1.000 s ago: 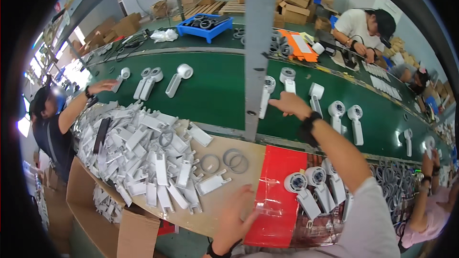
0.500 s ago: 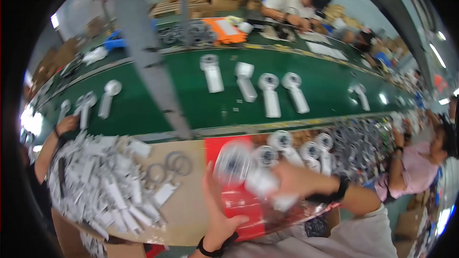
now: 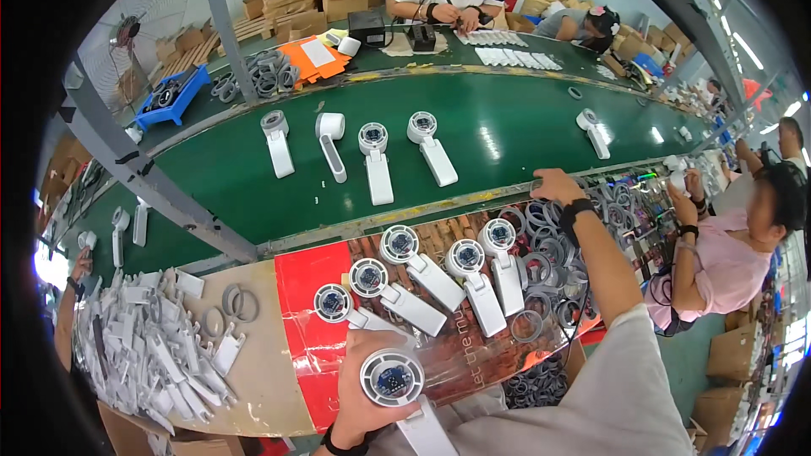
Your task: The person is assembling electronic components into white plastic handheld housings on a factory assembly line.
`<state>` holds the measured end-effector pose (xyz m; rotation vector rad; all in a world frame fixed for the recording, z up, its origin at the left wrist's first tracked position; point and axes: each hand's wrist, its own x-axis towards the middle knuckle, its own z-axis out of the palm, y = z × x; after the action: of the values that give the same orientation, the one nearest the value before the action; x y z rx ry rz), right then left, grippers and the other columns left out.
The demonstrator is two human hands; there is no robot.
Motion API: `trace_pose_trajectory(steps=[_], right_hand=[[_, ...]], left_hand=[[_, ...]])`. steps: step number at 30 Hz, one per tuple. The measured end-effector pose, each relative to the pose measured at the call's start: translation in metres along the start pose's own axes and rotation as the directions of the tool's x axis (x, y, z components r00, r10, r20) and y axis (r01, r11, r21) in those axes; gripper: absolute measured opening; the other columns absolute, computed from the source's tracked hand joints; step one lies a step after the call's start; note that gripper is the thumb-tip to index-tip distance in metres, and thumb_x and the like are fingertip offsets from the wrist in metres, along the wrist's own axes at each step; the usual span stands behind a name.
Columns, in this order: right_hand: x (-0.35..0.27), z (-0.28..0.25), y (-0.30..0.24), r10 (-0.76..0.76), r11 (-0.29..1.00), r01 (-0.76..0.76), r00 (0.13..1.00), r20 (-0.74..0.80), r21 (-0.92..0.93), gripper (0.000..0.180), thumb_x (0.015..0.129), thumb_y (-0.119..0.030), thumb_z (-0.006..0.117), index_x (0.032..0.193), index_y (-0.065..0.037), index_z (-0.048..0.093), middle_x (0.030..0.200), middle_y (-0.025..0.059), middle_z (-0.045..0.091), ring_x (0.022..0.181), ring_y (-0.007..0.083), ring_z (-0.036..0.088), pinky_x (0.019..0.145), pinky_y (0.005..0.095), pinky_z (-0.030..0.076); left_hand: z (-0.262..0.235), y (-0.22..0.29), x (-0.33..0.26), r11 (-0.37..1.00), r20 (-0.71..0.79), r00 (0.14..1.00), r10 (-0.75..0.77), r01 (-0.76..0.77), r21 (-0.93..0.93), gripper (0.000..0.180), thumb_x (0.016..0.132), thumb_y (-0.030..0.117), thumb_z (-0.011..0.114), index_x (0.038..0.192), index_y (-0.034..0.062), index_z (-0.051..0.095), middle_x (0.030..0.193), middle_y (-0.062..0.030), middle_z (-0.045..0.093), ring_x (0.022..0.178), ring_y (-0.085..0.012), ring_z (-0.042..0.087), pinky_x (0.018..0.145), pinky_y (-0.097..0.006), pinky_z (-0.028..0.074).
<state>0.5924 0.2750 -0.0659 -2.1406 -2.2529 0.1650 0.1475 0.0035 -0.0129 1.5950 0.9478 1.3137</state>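
Observation:
Low at the table's front edge, my left hand [image 3: 356, 401] is closed round the head of a white handheld fan body [image 3: 427, 432]. Its round face is up, showing a dark circuit board inside a slotted white ring, and the handle slants down to the right. My right arm stretches forward, and my right hand [image 3: 557, 188] is over the far edge of a pile of grey rings [image 3: 549, 253]. Its fingers are apart, with nothing visible in them. Between the hands, several similar fan bodies [image 3: 414, 308] lie face up on a red and brown printed sheet [image 3: 308, 371].
Loose white casing parts [image 3: 152, 346] are heaped at left, beside a few grey rings [image 3: 241, 302]. Beyond runs a green conveyor belt [image 3: 338, 203] carrying more fan bodies. A metal post [image 3: 160, 181] crosses at left. Co-workers sit across the belt and at right.
My left hand, spread before, now grips a fan body. My right hand has left the fan bodies and moved forward to the grey rings. The whole view has shifted.

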Motion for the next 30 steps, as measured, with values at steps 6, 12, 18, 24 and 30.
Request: trace_pose_trajectory(steps=[6,12,18,24,30], right_hand=[[-0.039,-0.071,-0.096,-0.157,0.769,0.070,0.984,0.082,0.635,0.026,0.075,-0.017,0.067,0.091,-0.004,0.051,0.106,0.0141,0.061,0.103,0.0258,0.059,0.089,0.0346,0.047],[-0.204,-0.078,-0.234,-0.617,0.130,0.177,0.785,-0.060,0.976,0.036,0.079,-0.019,0.070,0.099,-0.004,0.044,0.115,0.0136,0.058,0.098,0.0190,0.059,0.081,0.0303,0.048],[-0.240,-0.101,-0.269,-0.582,-0.175,-0.227,0.809,0.085,0.958,0.076,0.074,-0.007,0.073,0.136,-0.007,0.030,0.129,0.0195,0.044,0.109,0.0283,0.057,0.091,0.0370,0.046],[-0.272,-0.065,-0.331,-0.495,-0.561,-0.106,0.838,-0.230,0.821,0.076,0.075,0.006,0.066,0.139,-0.014,0.030,0.141,0.0249,0.025,0.117,0.0354,0.050,0.096,0.0462,0.043],[-0.273,-0.039,-0.351,-0.498,-0.476,0.085,0.794,-0.348,0.875,0.076,0.073,0.009,0.065,0.137,-0.014,0.032,0.141,0.0260,0.022,0.117,0.0390,0.050,0.091,0.0460,0.047]], left_hand=[[0.020,0.010,0.002,0.972,-0.032,0.995,-0.096,0.087,-0.217,0.064,0.056,0.022,0.083,0.110,0.0043,0.052,0.108,-0.0139,0.060,0.108,-0.0310,0.049,0.093,-0.043,0.037],[0.033,0.013,0.012,0.796,0.077,0.993,-0.093,0.120,-0.594,0.072,0.062,0.030,0.084,0.116,0.0039,0.044,0.116,-0.0209,0.055,0.123,-0.0314,0.042,0.098,-0.045,0.036],[-0.011,0.038,-0.015,0.924,-0.160,0.976,-0.149,0.079,-0.375,0.079,0.060,0.024,0.085,0.120,0.0001,0.041,0.112,-0.0201,0.054,0.105,-0.0292,0.055,0.085,-0.040,0.047],[-0.023,0.050,-0.023,0.989,-0.471,0.870,-0.144,0.143,-0.038,0.079,0.055,0.001,0.081,0.122,0.0011,0.038,0.109,-0.0117,0.051,0.097,-0.0210,0.059,0.087,-0.032,0.049],[-0.050,0.037,-0.045,0.937,-0.399,0.870,-0.291,0.173,-0.305,0.076,0.057,0.002,0.079,0.122,0.0035,0.038,0.119,-0.0150,0.046,0.108,-0.0231,0.053,0.092,-0.035,0.044]])
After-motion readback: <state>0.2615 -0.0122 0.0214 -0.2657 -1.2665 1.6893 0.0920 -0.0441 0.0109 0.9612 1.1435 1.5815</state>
